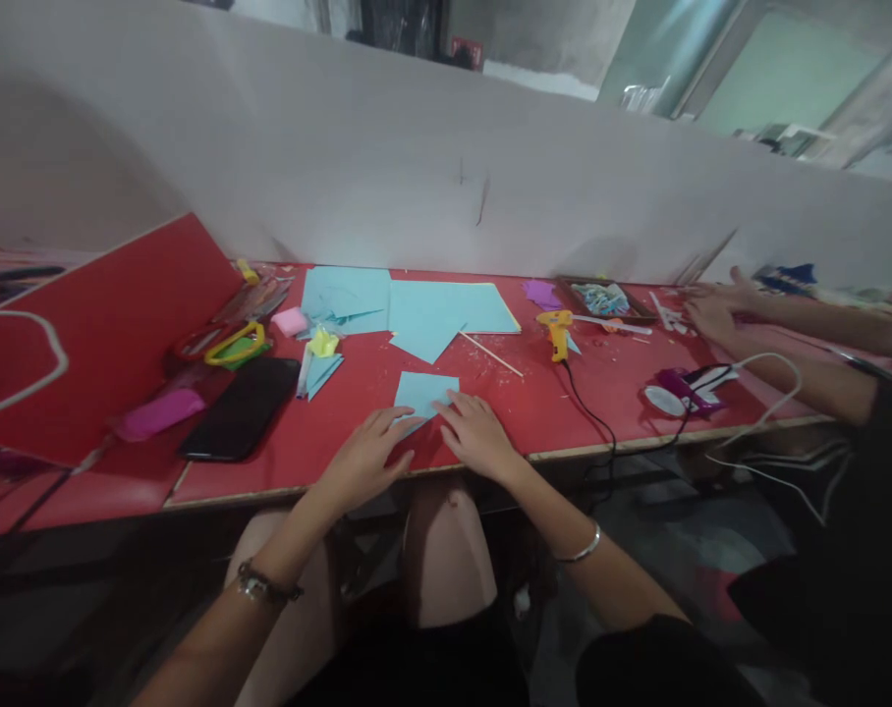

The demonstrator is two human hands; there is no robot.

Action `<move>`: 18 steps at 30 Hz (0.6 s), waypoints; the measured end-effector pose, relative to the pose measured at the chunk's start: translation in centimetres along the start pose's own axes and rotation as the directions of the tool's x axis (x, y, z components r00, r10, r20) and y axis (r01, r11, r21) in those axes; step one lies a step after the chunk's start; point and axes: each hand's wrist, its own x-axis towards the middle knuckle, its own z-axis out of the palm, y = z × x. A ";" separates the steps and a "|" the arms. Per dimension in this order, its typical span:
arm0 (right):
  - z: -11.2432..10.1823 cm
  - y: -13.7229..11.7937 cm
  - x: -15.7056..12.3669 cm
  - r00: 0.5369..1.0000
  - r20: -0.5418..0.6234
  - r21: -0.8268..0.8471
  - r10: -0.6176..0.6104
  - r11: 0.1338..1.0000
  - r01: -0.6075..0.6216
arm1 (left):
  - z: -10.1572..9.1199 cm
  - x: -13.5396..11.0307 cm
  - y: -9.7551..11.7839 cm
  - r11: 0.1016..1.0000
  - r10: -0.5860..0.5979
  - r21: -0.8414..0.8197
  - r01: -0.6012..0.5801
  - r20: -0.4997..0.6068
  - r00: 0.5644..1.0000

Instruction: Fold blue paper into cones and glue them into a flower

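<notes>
Two hands, head view, both on one small blue sheet (pixel 425 386) lying on the red counter (pixel 288 463), near its front edge, straight ahead of the person. Left hand (pixel 368 457): fingers loosely spread, unclenched, fingertips touching the sheet's lower left. Right hand (pixel 481 435): relaxed too, fingertips at the sheet's right side. Whether either one lightly pinches the paper, can't tell; the lower part is partly covered by fingers. Step in hand looks like steadying or shaping the sheet. To do it well: one hand pins the paper flat, the other lines up edges and corners before any pressure goes on; then run a fingertip slowly from the middle outward so nothing skews. Light touch, since thin paper probably creases easily, and a bit further from the counter's edge would likely give better support. Just beyond: a pointed blue piece (pixel 429 344), larger blue sheets (pixel 446 304) and a thin stick (pixel 491 354); don't let them slide under the work. Yellow glue gun (pixel 556 332) to the right, well apart; may be hot, so mind the right forearm. Black phone (pixel 244 409) left. Co-worker's hands (pixel 718 306) far right, apart.
</notes>
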 end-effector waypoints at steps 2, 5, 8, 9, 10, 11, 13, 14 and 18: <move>-0.3 -1.8 -0.5 1.000 -0.015 -0.043 0.014 0.999 -0.014 | 0.4 0.0 0.7 0.998 -0.016 0.057 0.015 0.009 1.000; -0.8 -3.5 -0.9 1.000 -0.002 -0.039 0.003 0.999 -0.003 | 1.1 -0.2 1.0 0.987 -0.060 0.147 0.057 0.018 0.998; -1.3 -3.2 -0.8 0.998 0.002 0.101 -0.056 0.993 0.055 | 1.7 -0.7 0.5 0.976 -0.064 0.213 0.054 0.040 0.997; -1.3 -2.7 -0.7 0.997 -0.018 0.162 -0.069 0.984 0.071 | 1.7 -0.9 0.3 0.973 -0.051 0.227 0.037 0.055 0.997; -1.4 -2.1 -0.6 0.996 -0.051 0.205 -0.070 0.976 0.079 | 1.7 -1.1 0.1 0.972 -0.031 0.235 0.013 0.074 0.997; -1.3 -1.5 -0.6 0.995 -0.078 0.218 -0.068 0.972 0.084 | 1.6 -1.3 -0.1 0.971 -0.008 0.240 -0.014 0.093 0.996; -1.0 -0.4 -0.7 0.995 -0.040 0.199 -0.097 0.975 0.103 | 1.2 -1.5 -0.3 0.969 0.027 0.240 -0.056 0.121 0.992; -0.8 -0.2 -0.8 0.993 0.002 0.183 -0.116 0.976 0.114 | 1.0 -1.6 -0.2 0.969 0.031 0.241 -0.061 0.124 0.992; -0.3 -1.2 -1.6 0.993 0.070 0.092 -0.090 0.992 0.084 | 0.5 -1.4 0.9 0.967 -0.018 0.255 0.002 0.060 0.998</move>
